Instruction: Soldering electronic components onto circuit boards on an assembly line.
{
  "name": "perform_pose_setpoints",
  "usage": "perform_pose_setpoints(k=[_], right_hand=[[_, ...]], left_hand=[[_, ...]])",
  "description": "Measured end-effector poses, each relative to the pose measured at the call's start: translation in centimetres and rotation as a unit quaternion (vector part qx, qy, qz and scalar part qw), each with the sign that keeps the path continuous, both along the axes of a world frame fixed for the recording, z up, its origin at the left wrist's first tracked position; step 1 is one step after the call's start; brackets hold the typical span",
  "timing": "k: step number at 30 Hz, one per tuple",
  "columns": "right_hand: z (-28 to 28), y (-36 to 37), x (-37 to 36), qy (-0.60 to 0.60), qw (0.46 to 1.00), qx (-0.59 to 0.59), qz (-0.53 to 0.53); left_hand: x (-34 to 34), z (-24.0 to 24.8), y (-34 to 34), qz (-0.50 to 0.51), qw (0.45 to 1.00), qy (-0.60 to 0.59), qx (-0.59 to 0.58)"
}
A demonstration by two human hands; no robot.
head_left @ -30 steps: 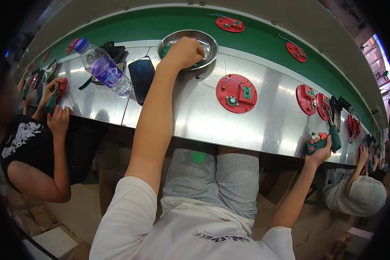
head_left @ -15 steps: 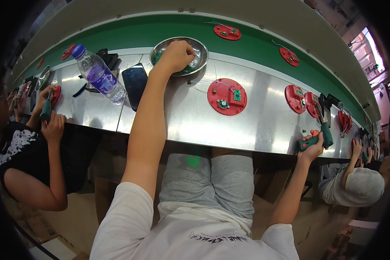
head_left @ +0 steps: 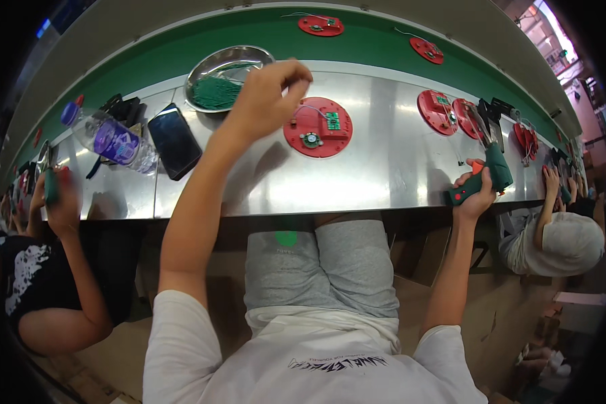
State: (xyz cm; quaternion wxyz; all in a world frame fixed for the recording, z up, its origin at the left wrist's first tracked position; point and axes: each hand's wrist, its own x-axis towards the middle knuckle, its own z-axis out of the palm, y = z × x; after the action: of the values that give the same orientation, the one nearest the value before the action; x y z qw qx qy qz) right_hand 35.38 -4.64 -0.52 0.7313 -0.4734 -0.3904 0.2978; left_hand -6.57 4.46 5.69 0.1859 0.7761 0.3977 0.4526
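Note:
My left hand is raised beside the metal bowl, its thumb and fingers pinched. I cannot make out what, if anything, is between them. Inside the bowl lie many thin green strands. Just right of that hand, a round red plate lies flat on the table, carrying a small green circuit board, a small round part and thin pale wires. At the table's front edge on the right, my right hand grips a green pistol-grip power tool with an orange trigger, its front end pointing up and away.
A black phone and a clear bottle lie to the left. More red plates rest at the right, near a black holder, and on the green strip behind. Other people work on both sides.
My left hand has come out of the bowl and moved right, toward the red plate. My right hand still holds the power tool. The whole view has shifted slightly.

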Motion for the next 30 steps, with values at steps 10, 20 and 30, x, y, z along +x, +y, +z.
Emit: perform_pose_setpoints(k=[10, 20, 30], right_hand=[[1.2, -3.2, -10.2, -0.111, 0.972, 0.015, 0.208], [2.9, -2.4, -12.5, -0.107, 0.954, -0.066, 0.272], [2.6, -1.6, -12.2, -0.107, 0.944, -0.102, 0.295]], left_hand=[[3.8, -6.2, -3.2, 0.086, 0.993, 0.039, 0.066], [3.8, -6.0, -3.4, 0.104, 0.991, 0.034, 0.073], [3.7, -6.1, -3.2, 0.099, 0.990, 0.054, 0.079]])
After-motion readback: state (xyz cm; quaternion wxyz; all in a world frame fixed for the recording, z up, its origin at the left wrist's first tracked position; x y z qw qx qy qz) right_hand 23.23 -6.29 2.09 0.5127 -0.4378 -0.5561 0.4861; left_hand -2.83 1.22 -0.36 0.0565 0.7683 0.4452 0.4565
